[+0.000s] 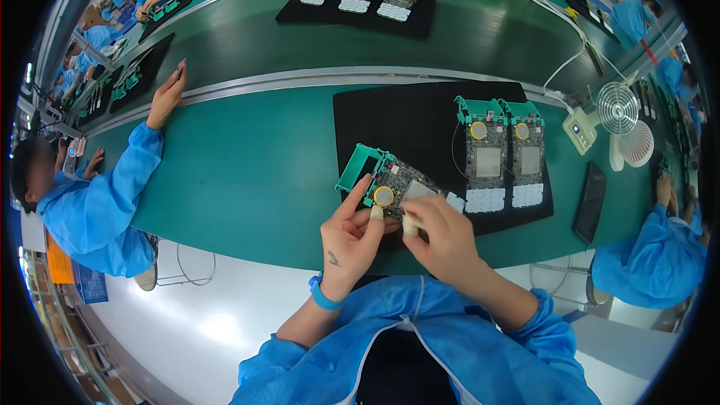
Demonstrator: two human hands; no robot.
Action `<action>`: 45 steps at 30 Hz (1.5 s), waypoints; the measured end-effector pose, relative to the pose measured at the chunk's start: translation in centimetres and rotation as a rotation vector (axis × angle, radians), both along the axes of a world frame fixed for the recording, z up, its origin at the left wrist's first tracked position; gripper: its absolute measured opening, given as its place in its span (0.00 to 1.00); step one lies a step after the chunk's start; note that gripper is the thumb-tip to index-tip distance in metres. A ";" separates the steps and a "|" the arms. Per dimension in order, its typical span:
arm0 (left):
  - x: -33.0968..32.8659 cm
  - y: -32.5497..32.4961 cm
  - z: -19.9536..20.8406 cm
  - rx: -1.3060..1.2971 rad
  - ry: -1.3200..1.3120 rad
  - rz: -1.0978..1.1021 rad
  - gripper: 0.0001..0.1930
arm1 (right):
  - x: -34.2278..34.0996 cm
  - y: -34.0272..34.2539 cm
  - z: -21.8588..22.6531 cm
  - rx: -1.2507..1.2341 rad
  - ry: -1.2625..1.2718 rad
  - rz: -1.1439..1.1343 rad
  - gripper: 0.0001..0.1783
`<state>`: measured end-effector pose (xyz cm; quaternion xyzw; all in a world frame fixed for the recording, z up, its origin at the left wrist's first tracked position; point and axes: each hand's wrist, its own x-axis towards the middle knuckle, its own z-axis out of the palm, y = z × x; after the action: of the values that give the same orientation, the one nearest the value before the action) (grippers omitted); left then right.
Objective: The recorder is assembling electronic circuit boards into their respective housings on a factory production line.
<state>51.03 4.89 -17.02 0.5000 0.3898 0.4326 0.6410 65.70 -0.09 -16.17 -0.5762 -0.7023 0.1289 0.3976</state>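
My left hand [346, 244], with a blue band at the wrist, grips a circuit board [406, 178] by its left end. The board has a green plastic frame [363, 166], a round yellow-rimmed part [383, 196] and a pale square plate. A pale cot covers the thumb, which presses near the round part. My right hand [444, 236] is closed in a pinch at the board's near edge; what its capped fingertips hold is hidden. Two similar boards [487, 163] [528, 160] lie side by side on the black mat [397, 116], right of the held one.
A phone-like black slab [590, 202] lies at the right. Behind it stand a small fan [618, 109] and a white-green device [579, 131] with cables. Beyond the rail, a conveyor [232, 52] carries a mat [412, 25] with three boards. A co-worker's arm [135, 157] reaches in from the left.
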 end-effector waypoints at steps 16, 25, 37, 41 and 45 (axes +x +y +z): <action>-0.5 -0.3 -0.7 0.053 0.027 -0.012 0.25 | -2.6 0.8 -0.2 -0.092 -0.369 -0.055 0.12; -0.1 0.0 -0.1 -0.008 -0.048 0.002 0.26 | -0.1 0.4 0.3 -0.277 0.131 -0.012 0.15; 0.0 1.5 0.0 0.088 -0.007 -0.105 0.25 | 2.9 -0.8 -4.5 0.011 0.484 -0.093 0.11; -2.1 5.0 4.0 0.137 0.432 -0.440 0.34 | 2.9 -0.2 -4.1 -0.002 0.560 -0.100 0.09; -3.1 14.6 12.9 0.527 0.453 -0.088 0.35 | 3.2 -0.4 -3.8 -0.024 0.514 -0.112 0.06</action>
<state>47.95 19.48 -4.11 0.7480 0.3753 0.3683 0.4050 68.88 -0.45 -19.93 -0.5674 -0.5436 0.2571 0.5625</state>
